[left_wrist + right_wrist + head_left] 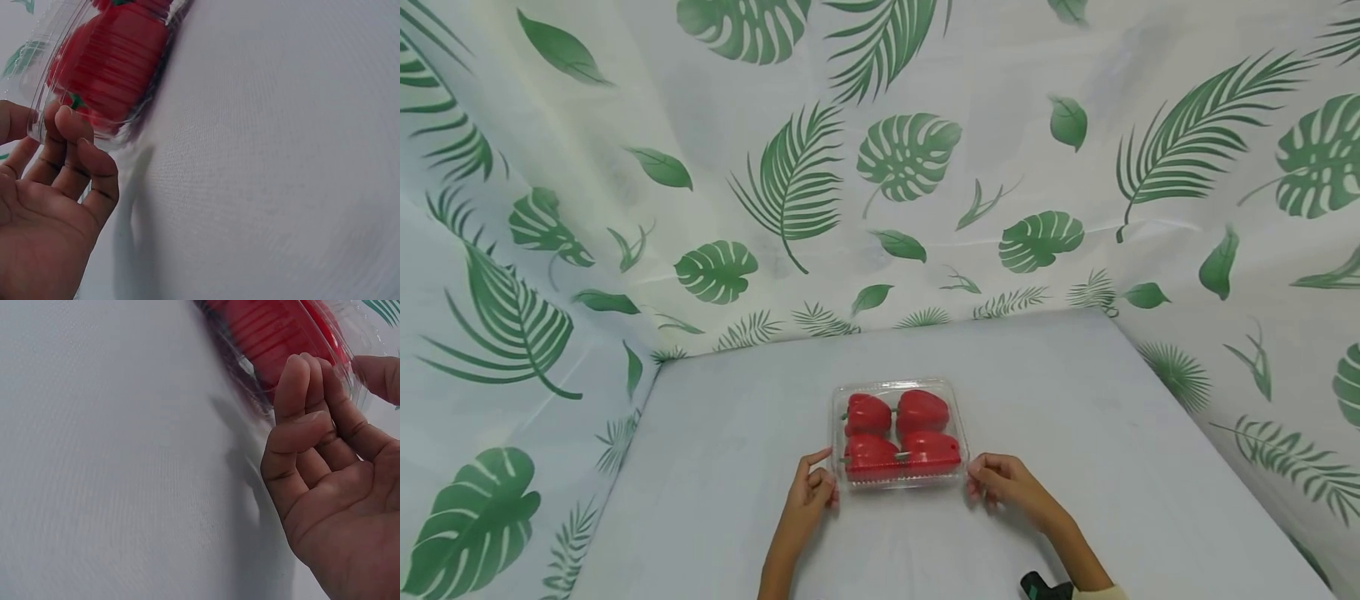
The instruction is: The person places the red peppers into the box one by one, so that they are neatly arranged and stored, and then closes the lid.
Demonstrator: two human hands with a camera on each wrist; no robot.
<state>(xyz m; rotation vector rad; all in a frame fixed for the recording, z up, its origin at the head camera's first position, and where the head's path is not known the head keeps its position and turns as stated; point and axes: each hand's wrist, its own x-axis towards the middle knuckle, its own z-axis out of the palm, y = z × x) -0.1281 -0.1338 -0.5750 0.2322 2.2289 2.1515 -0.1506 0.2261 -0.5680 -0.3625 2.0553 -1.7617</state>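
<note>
Several red bell peppers (922, 411) with green stems lie in a clear plastic container (898, 485) in the middle of the head view. At its near left corner, my left hand (808, 496) pinches the rim. My right hand (1009, 485) pinches the rim at the near right corner. The left wrist view shows the ridged see-through wall (128, 119) beside curled fingers (100, 165). In the right wrist view, the thumb (380, 376) and fingertips meet at the container's edge (350, 369). Whether the lid is fastened, I cannot tell.
A pale cloth covers the table (722, 450) around the container. Behind and at both sides hangs a white curtain (970, 75) printed with green leaves. A black device (1043, 587) sits by the right wrist at the bottom edge.
</note>
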